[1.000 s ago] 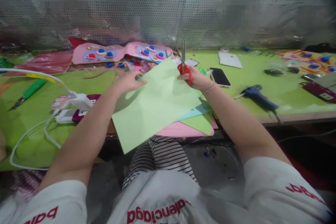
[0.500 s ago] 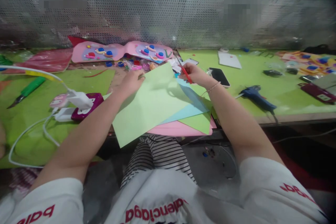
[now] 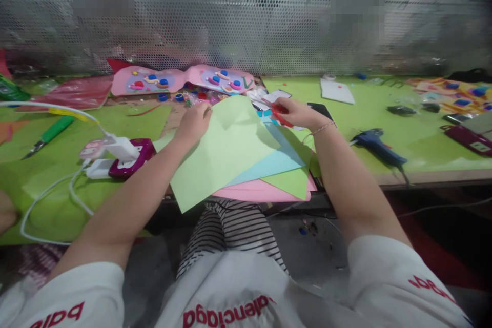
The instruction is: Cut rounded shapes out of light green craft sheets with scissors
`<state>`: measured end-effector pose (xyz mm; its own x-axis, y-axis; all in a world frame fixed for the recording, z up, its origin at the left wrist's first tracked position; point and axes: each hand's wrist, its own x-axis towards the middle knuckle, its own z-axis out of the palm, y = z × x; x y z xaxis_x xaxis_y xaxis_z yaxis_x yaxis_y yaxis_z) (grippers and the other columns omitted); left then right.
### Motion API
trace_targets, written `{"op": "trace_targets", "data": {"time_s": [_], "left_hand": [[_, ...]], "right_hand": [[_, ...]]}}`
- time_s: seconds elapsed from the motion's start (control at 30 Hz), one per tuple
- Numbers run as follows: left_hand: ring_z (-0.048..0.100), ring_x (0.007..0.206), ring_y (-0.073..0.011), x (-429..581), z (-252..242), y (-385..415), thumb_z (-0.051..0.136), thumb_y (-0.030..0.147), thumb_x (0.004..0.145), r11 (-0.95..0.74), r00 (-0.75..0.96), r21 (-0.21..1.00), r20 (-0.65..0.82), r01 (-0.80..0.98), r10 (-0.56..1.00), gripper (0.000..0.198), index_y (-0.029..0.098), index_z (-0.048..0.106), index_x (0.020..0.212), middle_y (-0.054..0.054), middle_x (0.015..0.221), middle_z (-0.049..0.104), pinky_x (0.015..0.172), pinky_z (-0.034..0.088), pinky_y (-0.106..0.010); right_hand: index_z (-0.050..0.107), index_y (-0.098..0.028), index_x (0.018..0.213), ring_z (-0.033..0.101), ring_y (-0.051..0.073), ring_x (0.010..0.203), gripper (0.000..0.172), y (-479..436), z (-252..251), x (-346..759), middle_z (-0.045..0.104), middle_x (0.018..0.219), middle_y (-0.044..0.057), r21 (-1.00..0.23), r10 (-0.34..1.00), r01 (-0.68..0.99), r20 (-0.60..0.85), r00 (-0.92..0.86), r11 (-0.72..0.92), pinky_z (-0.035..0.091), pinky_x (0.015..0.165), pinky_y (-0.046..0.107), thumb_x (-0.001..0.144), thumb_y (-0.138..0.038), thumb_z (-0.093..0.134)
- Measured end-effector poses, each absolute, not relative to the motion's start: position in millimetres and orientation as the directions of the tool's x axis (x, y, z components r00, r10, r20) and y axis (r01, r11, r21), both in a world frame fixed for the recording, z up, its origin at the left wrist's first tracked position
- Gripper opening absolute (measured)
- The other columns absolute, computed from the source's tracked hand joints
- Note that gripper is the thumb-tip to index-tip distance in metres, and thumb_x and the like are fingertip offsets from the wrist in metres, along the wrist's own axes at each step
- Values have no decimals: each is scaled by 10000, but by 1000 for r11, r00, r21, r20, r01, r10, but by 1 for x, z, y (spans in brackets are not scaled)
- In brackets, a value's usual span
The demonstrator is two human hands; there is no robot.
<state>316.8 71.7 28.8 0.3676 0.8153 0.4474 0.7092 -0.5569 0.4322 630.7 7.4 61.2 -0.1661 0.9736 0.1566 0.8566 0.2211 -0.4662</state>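
My left hand (image 3: 196,122) grips the far left edge of a light green paper sheet (image 3: 223,151) that lies tilted over a blue sheet (image 3: 279,156), a darker green sheet (image 3: 294,180) and a pink sheet (image 3: 261,192) at the table's front edge. My right hand (image 3: 300,113) is closed around red-handled scissors (image 3: 280,113), held low beside the sheet's far right corner. The scissor blades are mostly hidden behind my fingers.
A black phone (image 3: 321,110) and a blue glue gun (image 3: 378,146) lie right of my right hand. A white charger with cable (image 3: 115,148), a purple box (image 3: 136,156) and a green knife (image 3: 52,130) sit left. Pink craft boards (image 3: 180,79) line the back, under a perforated metal wall (image 3: 246,15).
My right hand has lowered the scissors from upright to flat near the table. The light green sheet has slid left and down, uncovering the blue sheet.
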Motion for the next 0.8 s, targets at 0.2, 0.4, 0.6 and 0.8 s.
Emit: {"op": "trace_targets", "data": {"time_s": [0.2, 0.4, 0.6, 0.8], "left_hand": [[593, 967, -237, 317, 30, 72, 434, 274, 897, -518, 336, 470, 420, 714, 843, 210, 208, 602, 1004, -99, 1030, 669, 881, 442, -364], [597, 965, -230, 318, 28, 73, 434, 273, 898, -520, 334, 485, 420, 702, 844, 206, 212, 604, 996, -94, 1025, 676, 880, 450, -358], [601, 943, -234, 319, 29, 73, 426, 273, 897, -545, 346, 497, 438, 676, 830, 220, 190, 604, 997, -107, 1011, 674, 874, 450, -367], [599, 954, -225, 320, 30, 71, 431, 266, 898, -528, 341, 505, 420, 682, 841, 198, 201, 594, 988, -98, 1030, 674, 878, 447, -359]], "right_hand": [[504, -180, 853, 484, 173, 657, 327, 8, 60, 633, 553, 705, 45, -502, 974, 834, 137, -182, 226, 369, 588, 279, 799, -488, 602], [569, -161, 919, 520, 202, 725, 366, 12, 54, 633, 627, 862, 101, -477, 975, 851, 128, -181, 220, 381, 640, 296, 787, -500, 613], [587, -156, 915, 507, 176, 695, 393, 10, 55, 630, 618, 829, 76, -513, 978, 834, 67, -197, 203, 364, 622, 278, 797, -530, 608], [573, -174, 876, 490, 145, 642, 368, 9, 57, 628, 579, 753, 41, -574, 975, 794, 38, -220, 201, 358, 567, 261, 817, -533, 624]]}}
